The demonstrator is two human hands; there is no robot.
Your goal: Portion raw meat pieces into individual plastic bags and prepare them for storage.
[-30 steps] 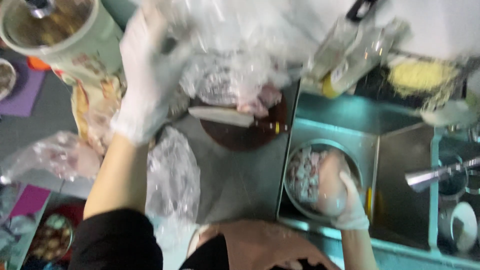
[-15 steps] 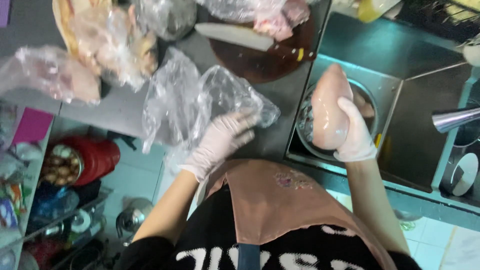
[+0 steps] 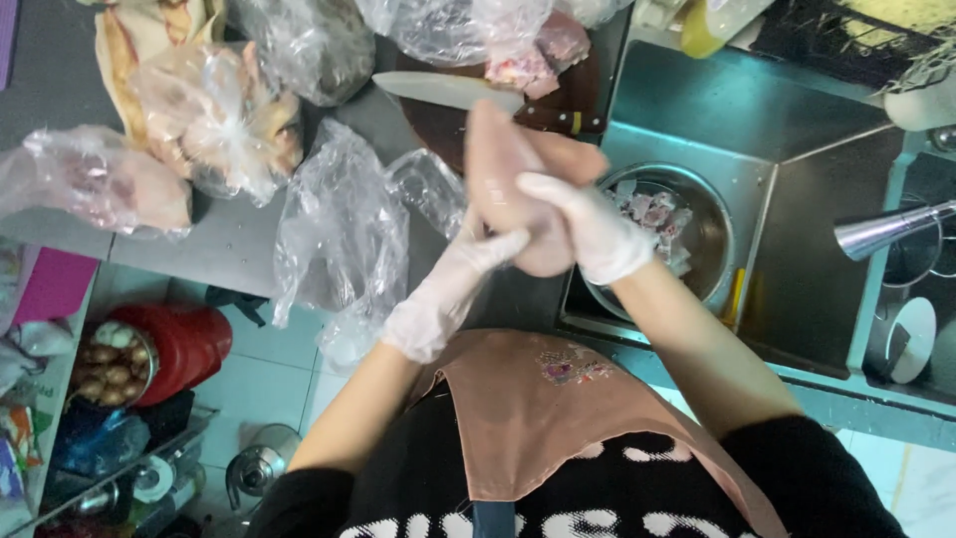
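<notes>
Holding a big pink piece of raw meat [image 3: 503,174], the right hand [image 3: 583,224] and left hand [image 3: 468,269] are squeezing it together above the counter [image 3: 239,239].

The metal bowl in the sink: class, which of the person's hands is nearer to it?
Right. The right hand grips the raw meat at the metal bowl's edge; the left hand touches the meat on the far side.

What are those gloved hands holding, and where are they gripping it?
A pale piece of raw meat. The right hand wraps its middle and the left hand touches its lower end.
</notes>
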